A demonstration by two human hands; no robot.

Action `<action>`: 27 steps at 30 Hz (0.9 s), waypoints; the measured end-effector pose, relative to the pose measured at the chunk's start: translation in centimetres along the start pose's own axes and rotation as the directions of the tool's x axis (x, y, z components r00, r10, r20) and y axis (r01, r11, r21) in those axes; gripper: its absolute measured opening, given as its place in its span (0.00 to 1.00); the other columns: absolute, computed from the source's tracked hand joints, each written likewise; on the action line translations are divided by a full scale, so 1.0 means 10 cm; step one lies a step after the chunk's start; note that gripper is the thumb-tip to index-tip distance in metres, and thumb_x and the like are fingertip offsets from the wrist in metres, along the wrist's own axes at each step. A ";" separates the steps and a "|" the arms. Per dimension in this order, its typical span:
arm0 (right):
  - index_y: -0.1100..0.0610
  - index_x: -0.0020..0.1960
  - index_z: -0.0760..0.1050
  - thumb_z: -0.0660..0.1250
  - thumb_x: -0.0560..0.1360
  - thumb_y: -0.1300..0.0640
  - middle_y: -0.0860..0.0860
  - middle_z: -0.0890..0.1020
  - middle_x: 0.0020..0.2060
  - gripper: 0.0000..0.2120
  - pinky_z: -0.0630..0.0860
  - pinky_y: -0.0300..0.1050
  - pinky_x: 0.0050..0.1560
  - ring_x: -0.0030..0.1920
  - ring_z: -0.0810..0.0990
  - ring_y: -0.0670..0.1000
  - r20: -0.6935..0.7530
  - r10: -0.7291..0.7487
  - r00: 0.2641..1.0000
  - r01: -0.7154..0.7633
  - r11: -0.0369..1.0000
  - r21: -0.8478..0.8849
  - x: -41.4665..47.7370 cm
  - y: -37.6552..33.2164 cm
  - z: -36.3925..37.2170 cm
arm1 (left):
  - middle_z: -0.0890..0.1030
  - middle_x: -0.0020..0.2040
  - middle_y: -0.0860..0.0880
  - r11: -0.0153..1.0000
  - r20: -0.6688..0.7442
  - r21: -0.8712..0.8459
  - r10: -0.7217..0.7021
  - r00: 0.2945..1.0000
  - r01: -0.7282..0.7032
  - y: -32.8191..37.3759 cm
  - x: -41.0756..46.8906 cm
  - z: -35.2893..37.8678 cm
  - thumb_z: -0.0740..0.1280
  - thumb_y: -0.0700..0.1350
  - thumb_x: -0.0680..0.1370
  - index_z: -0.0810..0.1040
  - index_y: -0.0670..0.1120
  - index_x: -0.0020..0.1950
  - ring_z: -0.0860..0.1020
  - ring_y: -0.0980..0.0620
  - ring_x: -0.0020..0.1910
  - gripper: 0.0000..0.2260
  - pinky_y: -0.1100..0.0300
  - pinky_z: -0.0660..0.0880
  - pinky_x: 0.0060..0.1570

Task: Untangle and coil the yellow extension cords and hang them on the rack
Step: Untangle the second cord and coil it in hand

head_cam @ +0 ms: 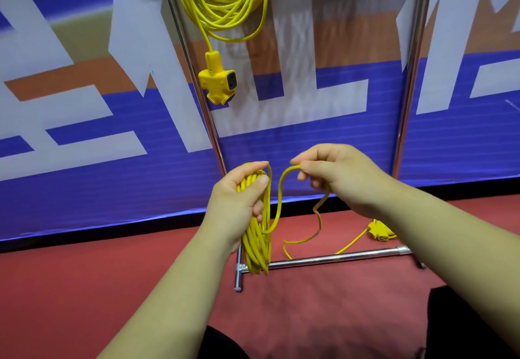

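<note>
Behind the rack (337, 258) a blue banner (84, 133) with big white shapes fills the background, and a red floor (112, 288) lies under the rack. High between the rack's two chrome uprights hangs a coiled yellow cord (225, 6), its socket block (216, 81) dangling just beside the left upright. In front of the rack's bottom bar the left hand (239, 195) has its grip clenched round a second coil (257, 246), thumb on top, the loops hanging down to the bar. Beside it the right hand (337, 173) pinches a loop of loose cord (318, 218) in its grip. That cord drops to the floor just behind the bar and ends at a second socket block (378, 232) near the bar's right end
</note>
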State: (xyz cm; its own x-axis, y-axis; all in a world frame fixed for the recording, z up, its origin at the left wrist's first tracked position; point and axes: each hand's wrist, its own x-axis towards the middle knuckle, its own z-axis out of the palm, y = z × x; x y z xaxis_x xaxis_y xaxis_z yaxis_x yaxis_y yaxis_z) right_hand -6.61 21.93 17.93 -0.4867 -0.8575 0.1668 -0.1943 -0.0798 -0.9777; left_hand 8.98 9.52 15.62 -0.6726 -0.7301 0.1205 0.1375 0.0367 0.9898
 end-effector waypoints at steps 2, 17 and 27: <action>0.59 0.51 0.82 0.64 0.80 0.65 0.51 0.83 0.37 0.08 0.72 0.35 0.37 0.32 0.73 0.44 0.050 -0.041 0.998 0.041 0.999 0.006 -0.01 -0.03 -0.01 | 0.71 0.34 0.46 0.999 0.036 0.031 -0.011 0.999 0.010 -0.03 -0.02 0.06 0.68 0.40 0.80 0.83 0.50 0.59 0.66 0.51 0.25 0.10 0.59 0.69 0.27; 0.58 0.48 0.75 0.62 0.80 0.66 0.53 0.83 0.35 0.06 0.79 0.39 0.42 0.35 0.79 0.49 0.110 -0.077 0.991 0.063 0.991 0.121 0.01 -0.05 -0.15 | 0.75 0.35 0.49 0.997 0.036 0.082 -0.016 0.999 0.013 -0.01 0.02 0.23 0.69 0.43 0.80 0.79 0.47 0.57 0.66 0.52 0.24 0.06 0.59 0.70 0.25; 0.58 0.50 0.72 0.69 0.77 0.62 0.57 0.84 0.41 0.06 0.71 0.50 0.49 0.49 0.77 0.57 0.353 0.128 0.927 -0.137 0.991 0.000 0.10 0.35 -0.24 | 0.74 0.35 0.48 0.985 -0.107 -0.139 0.092 0.990 -0.107 0.20 0.06 0.12 0.65 0.43 0.82 0.78 0.44 0.57 0.66 0.54 0.24 0.05 0.61 0.69 0.25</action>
State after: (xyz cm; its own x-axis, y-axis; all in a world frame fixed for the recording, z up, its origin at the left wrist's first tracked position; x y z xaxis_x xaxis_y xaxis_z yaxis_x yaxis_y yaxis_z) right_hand -9.83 21.96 14.97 -0.1749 -0.9845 -0.0162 -0.1254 0.0386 -0.9913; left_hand 8.01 9.95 17.74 -0.5757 -0.7921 0.2027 0.3082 0.0194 0.9511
